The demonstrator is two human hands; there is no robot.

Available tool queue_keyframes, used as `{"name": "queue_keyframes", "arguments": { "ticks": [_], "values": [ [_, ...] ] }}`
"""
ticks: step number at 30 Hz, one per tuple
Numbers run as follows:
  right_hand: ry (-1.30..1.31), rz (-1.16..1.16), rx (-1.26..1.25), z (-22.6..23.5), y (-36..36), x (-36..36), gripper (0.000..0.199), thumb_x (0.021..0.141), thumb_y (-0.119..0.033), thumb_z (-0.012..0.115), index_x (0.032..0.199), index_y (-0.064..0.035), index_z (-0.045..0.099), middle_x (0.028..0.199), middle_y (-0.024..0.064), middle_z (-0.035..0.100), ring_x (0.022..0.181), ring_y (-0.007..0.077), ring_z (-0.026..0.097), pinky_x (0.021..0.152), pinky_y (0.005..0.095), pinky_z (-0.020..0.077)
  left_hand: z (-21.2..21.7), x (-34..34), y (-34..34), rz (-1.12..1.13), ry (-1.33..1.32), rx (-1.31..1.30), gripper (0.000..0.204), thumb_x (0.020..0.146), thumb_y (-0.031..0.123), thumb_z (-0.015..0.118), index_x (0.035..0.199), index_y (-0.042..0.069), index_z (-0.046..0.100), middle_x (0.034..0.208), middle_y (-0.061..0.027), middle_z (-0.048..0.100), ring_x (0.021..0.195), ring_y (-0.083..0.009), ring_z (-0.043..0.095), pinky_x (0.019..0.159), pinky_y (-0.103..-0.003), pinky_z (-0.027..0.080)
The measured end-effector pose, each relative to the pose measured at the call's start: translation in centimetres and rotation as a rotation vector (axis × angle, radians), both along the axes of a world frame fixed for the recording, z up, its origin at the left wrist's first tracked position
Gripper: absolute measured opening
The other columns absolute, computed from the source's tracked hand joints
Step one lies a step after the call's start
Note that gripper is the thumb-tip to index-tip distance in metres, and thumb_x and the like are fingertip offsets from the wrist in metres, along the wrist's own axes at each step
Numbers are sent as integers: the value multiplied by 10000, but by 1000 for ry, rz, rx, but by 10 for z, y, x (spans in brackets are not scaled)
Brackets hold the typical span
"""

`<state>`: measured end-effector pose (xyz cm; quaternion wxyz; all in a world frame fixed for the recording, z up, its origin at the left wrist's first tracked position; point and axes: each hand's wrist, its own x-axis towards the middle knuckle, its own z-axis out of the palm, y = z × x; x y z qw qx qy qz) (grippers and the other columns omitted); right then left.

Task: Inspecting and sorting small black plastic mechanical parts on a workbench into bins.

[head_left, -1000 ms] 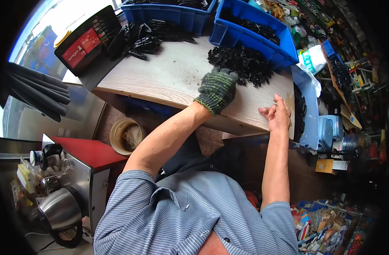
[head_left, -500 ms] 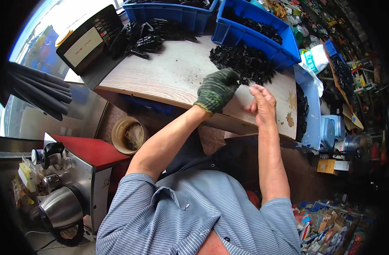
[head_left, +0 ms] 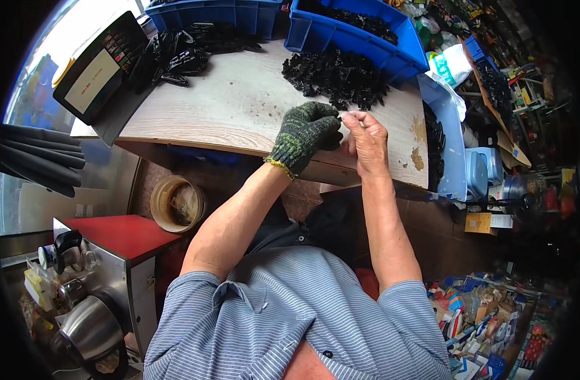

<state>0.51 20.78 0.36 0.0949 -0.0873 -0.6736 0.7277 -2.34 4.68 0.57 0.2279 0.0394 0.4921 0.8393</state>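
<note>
My left hand, in a dark green knitted glove with a yellow cuff, is closed with its fingers curled at the near edge of the worktable. My right hand is bare and pinched, its thumb and forefinger meeting the left fingertips. Whatever sits between the fingers is too small and covered to make out. Just beyond both hands lies a heap of small black plastic parts. A blue bin holding more black pieces stands behind that heap.
At the table's left are a propped tablet and a pile of longer black parts, with another blue bin behind. A light blue bin flanks the right edge. Below stand a bucket and a red-topped cabinet.
My right hand, blurred and slightly apart before, has come against the left fingertips. The gloved hand has turned a little. The whole scene has shifted left and up in the view.
</note>
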Motion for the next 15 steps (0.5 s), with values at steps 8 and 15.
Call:
{"name": "queue_keyframes", "arguments": {
  "ticks": [8,15],
  "values": [
    [12,37,-66,4,1,3,257,880,-234,767,1030,-41,687,480,-31,473,405,67,399,476,258,418,-2,-4,-1,31,-49,51,247,911,102,685,1119,-18,628,920,-103,685,732,-190,679,652,-315,586],
    [-78,81,-4,12,-5,6,165,876,-182,767,964,-62,695,642,-50,578,441,30,433,481,222,454,-3,1,-7,-17,8,61,259,915,141,701,1126,6,636,896,-84,676,715,-164,665,633,-297,573]
  ]
}}
